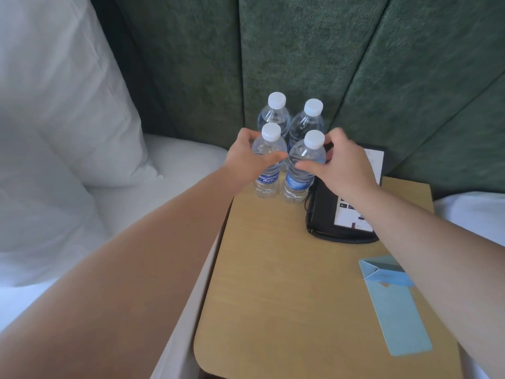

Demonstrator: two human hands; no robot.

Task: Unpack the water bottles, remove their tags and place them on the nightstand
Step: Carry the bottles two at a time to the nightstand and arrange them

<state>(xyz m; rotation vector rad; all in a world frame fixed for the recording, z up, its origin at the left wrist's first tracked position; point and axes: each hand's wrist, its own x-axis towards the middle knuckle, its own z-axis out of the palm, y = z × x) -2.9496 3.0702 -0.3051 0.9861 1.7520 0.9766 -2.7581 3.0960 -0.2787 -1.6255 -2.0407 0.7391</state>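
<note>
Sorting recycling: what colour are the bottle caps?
White, all four bottle caps, clearest in the head view.

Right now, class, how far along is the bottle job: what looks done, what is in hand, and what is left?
Done: four bottles stand upright together on the nightstand, with no wrapping or tags visible. In hand: the left hand curls round the front left bottle, the right hand round the front right bottle. Left: probably only letting go or squaring up the group; the labels remain on.
</note>
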